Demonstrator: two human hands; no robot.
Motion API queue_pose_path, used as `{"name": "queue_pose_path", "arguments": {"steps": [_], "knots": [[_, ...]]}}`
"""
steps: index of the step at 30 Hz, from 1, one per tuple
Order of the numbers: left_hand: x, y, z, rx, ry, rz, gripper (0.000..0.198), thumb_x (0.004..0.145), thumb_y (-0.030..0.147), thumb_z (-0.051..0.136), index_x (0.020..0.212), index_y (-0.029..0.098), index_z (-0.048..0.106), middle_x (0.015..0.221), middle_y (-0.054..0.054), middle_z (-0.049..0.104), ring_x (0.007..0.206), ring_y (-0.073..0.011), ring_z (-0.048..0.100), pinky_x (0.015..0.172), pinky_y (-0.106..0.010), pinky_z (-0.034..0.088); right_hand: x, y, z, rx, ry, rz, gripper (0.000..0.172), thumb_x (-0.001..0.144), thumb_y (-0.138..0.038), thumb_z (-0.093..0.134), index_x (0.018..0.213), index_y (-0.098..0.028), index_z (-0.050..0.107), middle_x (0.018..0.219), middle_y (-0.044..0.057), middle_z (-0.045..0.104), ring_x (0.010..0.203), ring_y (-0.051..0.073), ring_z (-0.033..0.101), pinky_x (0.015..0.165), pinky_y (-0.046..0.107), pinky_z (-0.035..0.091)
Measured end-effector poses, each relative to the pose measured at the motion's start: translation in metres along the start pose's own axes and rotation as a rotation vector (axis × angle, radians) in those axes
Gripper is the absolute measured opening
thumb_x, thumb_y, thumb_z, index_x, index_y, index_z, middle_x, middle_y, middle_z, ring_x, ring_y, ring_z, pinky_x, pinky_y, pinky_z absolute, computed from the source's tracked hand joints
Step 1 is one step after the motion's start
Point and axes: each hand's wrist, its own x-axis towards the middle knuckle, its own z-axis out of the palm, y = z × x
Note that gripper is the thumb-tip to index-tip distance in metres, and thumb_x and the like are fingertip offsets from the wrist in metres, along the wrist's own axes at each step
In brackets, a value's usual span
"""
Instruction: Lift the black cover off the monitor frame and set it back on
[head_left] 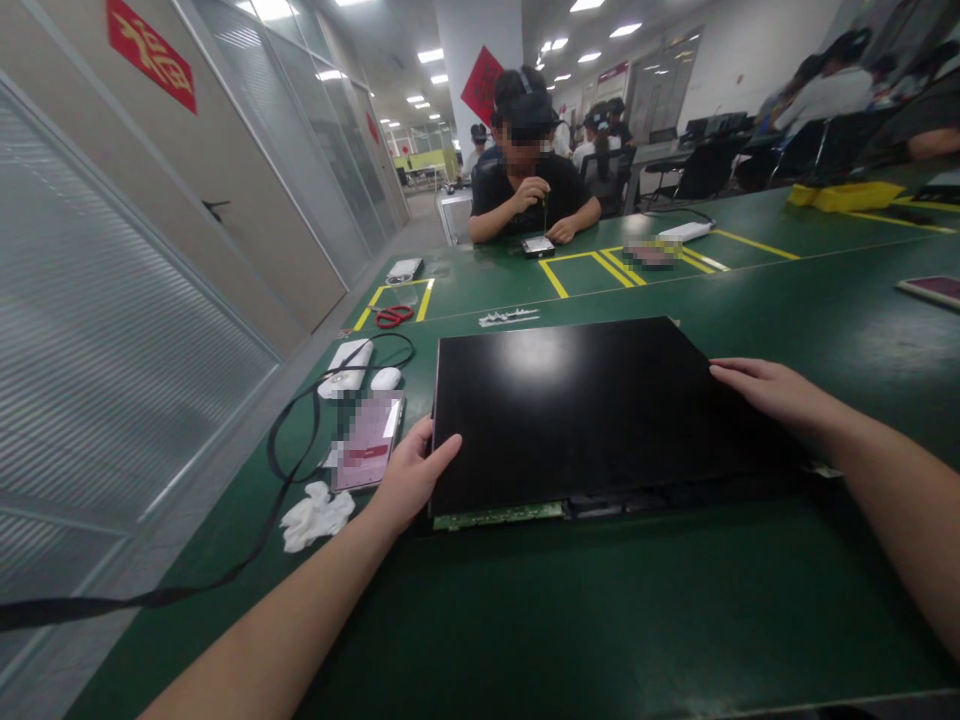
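A large black display panel (570,410) lies in front of me, light glaring on its upper part. Along its near edge a green circuit board strip (499,516) shows, beside a dark frame part. My left hand (415,470) grips the panel's left edge, thumb on the screen face and the other fingers at the side, partly hidden. At the right edge my right hand (772,395) holds the panel with its fingers close together on the border; the underside of that hand is hidden. Whether the panel touches the table beneath I cannot tell.
On the green table (570,620), left, are a phone (369,440), crumpled tissue (316,515), a white case (386,379), a white device (346,368) and a black strap (274,455). Beyond are red scissors (394,316) and small white pieces (508,316). A person (532,180) works opposite.
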Motion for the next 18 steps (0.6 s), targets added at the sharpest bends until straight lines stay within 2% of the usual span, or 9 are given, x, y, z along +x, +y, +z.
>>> {"name": "queue_pose_path", "arguments": {"steps": [5, 10, 13, 15, 18], "knots": [[0.001, -0.001, -0.002, 0.059, 0.037, 0.035, 0.054, 0.072, 0.043, 0.083, 0.119, 0.019, 0.068, 0.125, -0.011, 0.07, 0.118, -0.0316, 0.064, 0.092, -0.039, 0.054, 0.0, -0.002, 0.001, 0.292, 0.004, 0.12, 0.032, 0.065, -0.04, 0.069, 0.092, -0.022, 0.07, 0.109, 0.012, 0.074, 0.113, 0.031, 0.063, 0.095, 0.042, 0.051], [0.003, -0.001, -0.002, 0.002, 0.018, 0.003, 0.058, 0.072, 0.046, 0.082, 0.12, 0.018, 0.066, 0.109, -0.009, 0.076, 0.106, -0.0297, 0.069, 0.092, -0.04, 0.055, -0.007, -0.014, -0.013, 0.612, 0.029, 0.14, 0.036, 0.057, -0.028, 0.071, 0.093, -0.027, 0.066, 0.1, 0.005, 0.075, 0.097, 0.025, 0.069, 0.084, 0.036, 0.057], [0.005, 0.0, -0.001, -0.034, 0.01, -0.017, 0.059, 0.072, 0.047, 0.082, 0.12, 0.016, 0.066, 0.1, -0.008, 0.077, 0.099, -0.0281, 0.071, 0.095, -0.041, 0.053, -0.022, -0.022, -0.025, 0.815, -0.011, 0.135, 0.037, 0.061, -0.03, 0.072, 0.098, -0.034, 0.068, 0.099, 0.001, 0.076, 0.09, 0.026, 0.071, 0.078, 0.039, 0.06], [0.005, 0.0, 0.0, -0.043, 0.021, -0.025, 0.06, 0.071, 0.047, 0.082, 0.12, 0.015, 0.066, 0.096, -0.007, 0.078, 0.097, -0.0277, 0.072, 0.093, -0.041, 0.053, -0.032, -0.027, -0.031, 0.901, -0.087, 0.219, 0.033, 0.067, -0.039, 0.068, 0.099, -0.035, 0.07, 0.097, 0.002, 0.076, 0.088, 0.03, 0.072, 0.076, 0.047, 0.061], [0.006, 0.001, -0.001, -0.038, 0.051, -0.048, 0.058, 0.068, 0.048, 0.083, 0.114, 0.016, 0.067, 0.091, -0.007, 0.077, 0.093, -0.0277, 0.072, 0.085, -0.038, 0.055, -0.044, -0.032, -0.031, 0.969, -0.16, 0.422, 0.036, 0.065, -0.041, 0.063, 0.099, -0.032, 0.072, 0.092, 0.007, 0.077, 0.085, 0.035, 0.073, 0.076, 0.055, 0.06]]}}
